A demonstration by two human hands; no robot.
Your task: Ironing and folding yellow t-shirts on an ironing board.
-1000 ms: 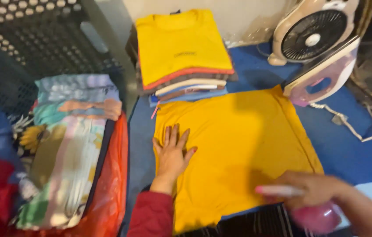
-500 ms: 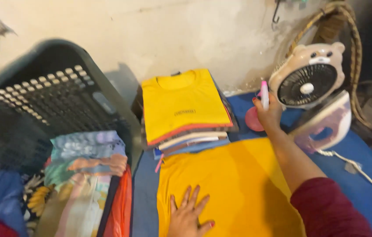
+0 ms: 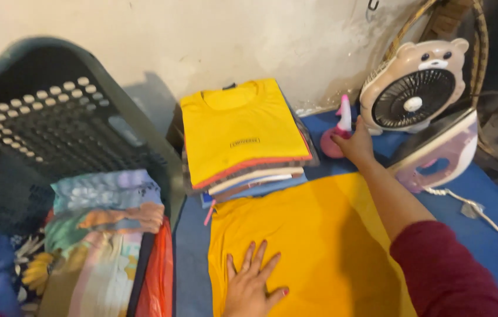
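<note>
My left hand lies flat, fingers spread, on a yellow shirt spread over the blue ironing surface. My right hand reaches far forward, its fingers around the base of a pink and white spray bottle that stands by the wall. A stack of folded shirts, yellow one on top, sits behind the spread shirt. To the right of the bottle a bear-shaped fan stands, with an iron resting on end beside it.
A dark plastic laundry basket stands at the left, with folded patterned cloth and an orange piece in front of it. The iron's white cord trails across the blue surface at the right. A woven object leans on the wall.
My right hand has carried the spray bottle from the near right up to the wall and set it by the fan. The view has tilted upward. My left hand stays on the shirt.
</note>
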